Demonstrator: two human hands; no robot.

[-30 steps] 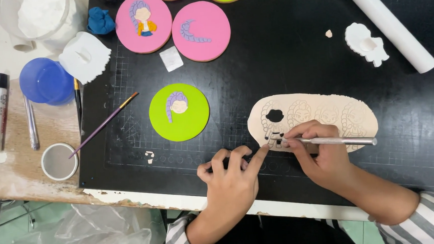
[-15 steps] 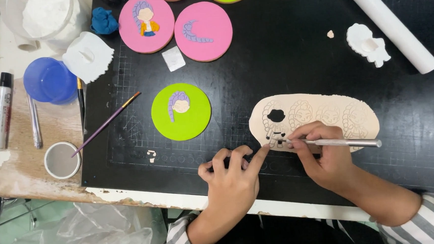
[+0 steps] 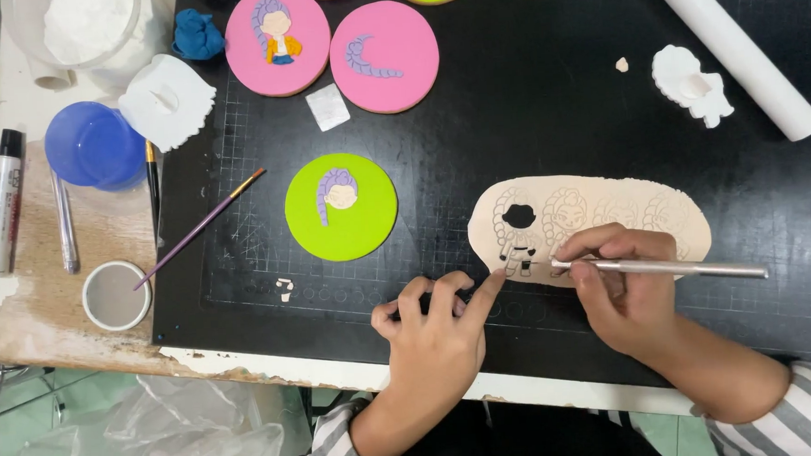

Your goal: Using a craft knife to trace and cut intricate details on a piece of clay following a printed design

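Note:
A beige rolled sheet [image 3: 626, 209] stamped with several small figures lies on the black cutting mat [image 3: 511, 130]; one head shape is cut out near its left end. My right hand [image 3: 617, 291] grips a thin silver tool [image 3: 667, 267] whose tip touches a figure on the sheet's left part. My left hand [image 3: 434, 333] rests on the mat, its index fingertip against the sheet's lower left edge. A green disc [image 3: 341, 206] bearing a purple-haired face sits to the left.
Pink discs [image 3: 384, 56] and green discs line the mat's far edge. A white roller [image 3: 729, 44] and white moulded piece [image 3: 689, 84] lie at right. A brush [image 3: 204, 225], small cup [image 3: 115, 295], blue lid [image 3: 94, 144], pens and a white-filled tub [image 3: 90, 27] occupy the left.

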